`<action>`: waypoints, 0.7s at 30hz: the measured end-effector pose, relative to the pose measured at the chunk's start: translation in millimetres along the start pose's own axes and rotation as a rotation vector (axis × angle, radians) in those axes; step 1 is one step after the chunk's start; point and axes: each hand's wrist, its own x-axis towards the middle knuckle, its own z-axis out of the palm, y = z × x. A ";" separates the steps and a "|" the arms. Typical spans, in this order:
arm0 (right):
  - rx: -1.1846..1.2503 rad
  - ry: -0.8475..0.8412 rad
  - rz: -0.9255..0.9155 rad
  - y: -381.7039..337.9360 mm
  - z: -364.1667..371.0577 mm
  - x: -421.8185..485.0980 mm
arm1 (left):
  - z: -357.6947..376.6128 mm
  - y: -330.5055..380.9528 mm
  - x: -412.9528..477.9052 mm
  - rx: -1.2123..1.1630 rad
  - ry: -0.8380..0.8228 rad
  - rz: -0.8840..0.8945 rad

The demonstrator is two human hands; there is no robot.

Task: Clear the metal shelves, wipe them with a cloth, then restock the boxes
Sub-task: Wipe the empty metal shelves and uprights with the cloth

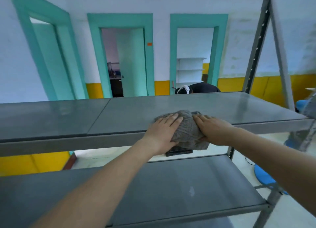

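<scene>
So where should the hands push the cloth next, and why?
Probably slide the gray cloth leftward along the upper shelf. Both the left hand and right hand press it flat near the front edge, right of the shelf's seam, and a long bare stretch lies to its left.

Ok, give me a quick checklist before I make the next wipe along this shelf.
1. Both hands on the cloth: ok. Left hand and right hand press the grey cloth.
2. Cloth flat on the upper shelf: not ok, it is bunched and hangs over the front edge.
3. Upper shelf cleared of boxes: ok.
4. Lower shelf clean: not ok, a pale smudge shows.
5. Upper shelf already wiped clean: cannot tell.
</scene>
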 end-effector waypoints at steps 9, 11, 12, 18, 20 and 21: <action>0.127 0.055 -0.099 -225.6 -52.1 77.0 | -18.2 -173.7 -170.1 -0.023 -0.001 -0.178; 0.170 0.060 -0.105 -267.5 -60.5 91.3 | -24.6 -201.9 -201.8 -0.027 -0.013 -0.235; 0.204 0.061 -0.109 -288.0 -65.9 98.3 | -29.7 -215.4 -216.9 -0.040 -0.032 -0.268; 0.459 -0.057 -0.081 -353.6 -92.7 124.1 | -63.5 -251.4 -252.9 -0.041 -0.110 -0.417; 0.476 -0.045 -0.048 -366.0 -92.9 131.3 | -64.7 -244.5 -257.2 0.018 -0.090 -0.435; 0.466 -0.041 -0.039 -368.0 -92.5 132.6 | -61.9 -238.7 -258.2 0.016 -0.072 -0.431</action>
